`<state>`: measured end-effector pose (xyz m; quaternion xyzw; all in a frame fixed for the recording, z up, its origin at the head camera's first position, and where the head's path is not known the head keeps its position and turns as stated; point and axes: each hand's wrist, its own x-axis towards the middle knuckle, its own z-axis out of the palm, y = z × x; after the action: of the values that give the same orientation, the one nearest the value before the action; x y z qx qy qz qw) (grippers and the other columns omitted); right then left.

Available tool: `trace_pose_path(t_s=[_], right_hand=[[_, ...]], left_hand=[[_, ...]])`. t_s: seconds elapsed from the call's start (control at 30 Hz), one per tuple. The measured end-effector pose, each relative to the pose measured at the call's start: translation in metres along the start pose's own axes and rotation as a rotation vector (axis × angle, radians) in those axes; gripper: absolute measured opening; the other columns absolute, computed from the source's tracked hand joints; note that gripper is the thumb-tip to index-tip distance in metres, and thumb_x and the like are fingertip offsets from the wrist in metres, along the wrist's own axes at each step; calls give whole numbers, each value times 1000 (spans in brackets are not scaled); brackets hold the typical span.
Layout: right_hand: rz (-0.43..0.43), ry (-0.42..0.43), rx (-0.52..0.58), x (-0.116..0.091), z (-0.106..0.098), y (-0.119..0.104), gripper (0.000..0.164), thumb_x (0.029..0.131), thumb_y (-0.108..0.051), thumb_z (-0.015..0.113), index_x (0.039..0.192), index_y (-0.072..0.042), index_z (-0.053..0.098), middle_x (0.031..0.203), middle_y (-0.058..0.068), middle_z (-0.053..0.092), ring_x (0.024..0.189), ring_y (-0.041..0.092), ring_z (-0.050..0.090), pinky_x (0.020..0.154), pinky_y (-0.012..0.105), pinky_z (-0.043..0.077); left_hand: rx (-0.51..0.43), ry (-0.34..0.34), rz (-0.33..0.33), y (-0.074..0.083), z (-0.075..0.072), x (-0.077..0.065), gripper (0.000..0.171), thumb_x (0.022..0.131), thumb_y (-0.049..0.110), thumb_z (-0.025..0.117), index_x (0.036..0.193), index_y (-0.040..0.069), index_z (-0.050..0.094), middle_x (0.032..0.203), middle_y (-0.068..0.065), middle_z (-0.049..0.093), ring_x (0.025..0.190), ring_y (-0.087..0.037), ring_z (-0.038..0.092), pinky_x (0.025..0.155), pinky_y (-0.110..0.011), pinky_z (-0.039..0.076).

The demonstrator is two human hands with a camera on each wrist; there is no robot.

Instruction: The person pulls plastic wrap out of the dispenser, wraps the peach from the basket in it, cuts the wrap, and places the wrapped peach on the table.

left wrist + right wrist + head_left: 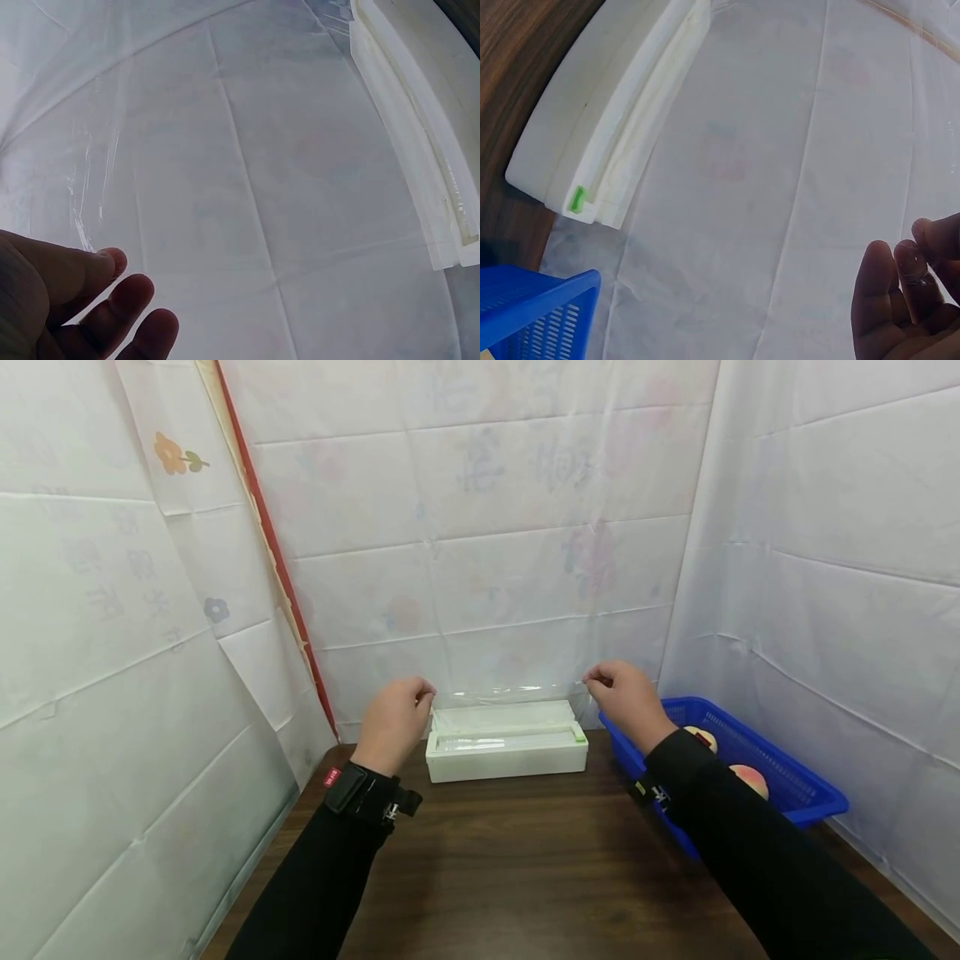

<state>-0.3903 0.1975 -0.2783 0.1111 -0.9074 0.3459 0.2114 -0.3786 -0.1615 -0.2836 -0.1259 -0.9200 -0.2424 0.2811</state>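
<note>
A sheet of clear plastic wrap [510,695] stretches between my two hands, above a white cling film dispenser box [506,764]. My left hand [397,720] pinches the sheet's left corner between thumb and forefinger; in the left wrist view the other fingers [156,334] hang loosely curled. At the other corner, my right hand [628,700] pinches the film with thumb and fingertips, partly over the basket's near-left corner. The dispenser's lid [502,717] stands raised at the back, and a film roll [498,742] shows inside. A small green piece [577,199] marks its right end.
On the right is a blue plastic basket [806,802] holding peach-like fruit [750,779], partly hidden by my right arm. Dark wood tabletop [517,868] extends in front of the dispenser. White patterned sheeting [487,527] hangs behind and on both sides.
</note>
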Motion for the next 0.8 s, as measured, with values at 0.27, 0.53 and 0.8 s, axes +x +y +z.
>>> trace_pose_path(t_s=[0.27,0.53,0.8], right_hand=[[-20,3,12,-3,-5,-3,27,109,-20,56,120,-6,77,119,15,73,93,28,66,77,40,52],[-50,23,12,-7,-6,-4,25,109,-19,58,118,-6,77,117,16,72,94,29,69,80,43,55],[-80,35,4,-12,-9,-4,23,108,-17,59,116,-6,78,117,16,73,102,32,67,86,48,54]], left_hand=[[-4,11,4,1,-3,-2,20,109,22,61,112,11,78,112,-9,77,98,-26,73,85,-45,58],[-11,9,13,3,-10,-5,21,110,22,59,115,11,77,113,-10,77,98,-27,72,85,-45,57],[-7,42,32,5,-12,-11,20,108,21,62,112,11,79,111,-9,77,95,-26,71,82,-44,57]])
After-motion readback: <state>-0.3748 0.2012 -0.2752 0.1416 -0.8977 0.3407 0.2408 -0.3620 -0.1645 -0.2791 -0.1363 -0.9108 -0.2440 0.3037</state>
